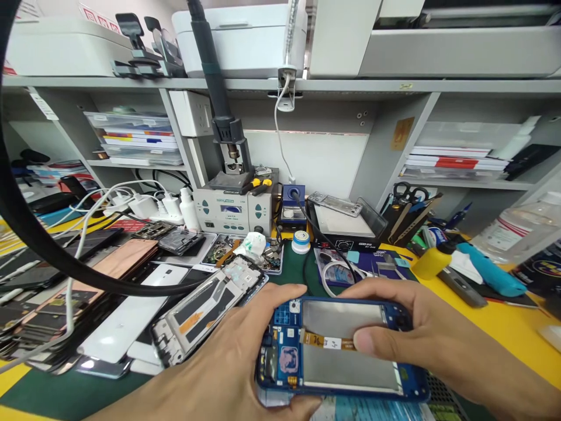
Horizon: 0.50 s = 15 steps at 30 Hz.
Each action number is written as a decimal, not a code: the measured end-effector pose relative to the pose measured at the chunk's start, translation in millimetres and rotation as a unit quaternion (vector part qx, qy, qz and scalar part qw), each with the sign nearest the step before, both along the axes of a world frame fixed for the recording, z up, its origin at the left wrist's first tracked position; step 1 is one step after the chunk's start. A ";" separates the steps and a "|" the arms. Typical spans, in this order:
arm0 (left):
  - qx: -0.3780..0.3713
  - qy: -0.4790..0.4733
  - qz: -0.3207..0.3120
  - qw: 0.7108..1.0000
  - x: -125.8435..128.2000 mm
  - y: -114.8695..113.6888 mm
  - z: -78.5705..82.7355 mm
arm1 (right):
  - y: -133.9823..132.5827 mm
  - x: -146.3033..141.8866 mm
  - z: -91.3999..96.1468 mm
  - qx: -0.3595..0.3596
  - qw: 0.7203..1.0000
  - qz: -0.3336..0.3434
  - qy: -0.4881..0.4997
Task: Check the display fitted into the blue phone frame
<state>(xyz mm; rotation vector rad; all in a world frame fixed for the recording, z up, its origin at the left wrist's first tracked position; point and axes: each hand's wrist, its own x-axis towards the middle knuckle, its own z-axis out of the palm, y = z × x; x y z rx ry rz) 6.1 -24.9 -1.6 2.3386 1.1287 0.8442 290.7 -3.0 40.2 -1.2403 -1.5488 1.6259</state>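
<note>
Blue phone frame (346, 371), left hand (228, 365) clamped on its left edge, right hand (438, 339) clamped on its right edge, thumb touching the flex cable (326, 341).

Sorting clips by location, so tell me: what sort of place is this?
Most likely a phone repair bench. The left hand and right hand hold an opened blue phone, a rework station stands at the back, and a stripped phone frame and loose panels lie on the left.

Bright, even light leaves soft shadows and a dull sheen on the blue phone frame (350, 368), while the wide lens bows the shelf (350, 85) at the edges.
</note>
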 end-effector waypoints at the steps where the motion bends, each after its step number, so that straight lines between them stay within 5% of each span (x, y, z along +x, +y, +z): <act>1: -0.005 0.004 0.001 1.000 -1.1 -0.2 -0.1 | 0.8 0.4 -0.3 0.000 1.000 0.000 -0.001; 15: -0.031 0.006 0.008 0.999 -7.6 4.9 -8.2 | 2.3 1.1 0.4 -0.025 0.999 0.021 0.022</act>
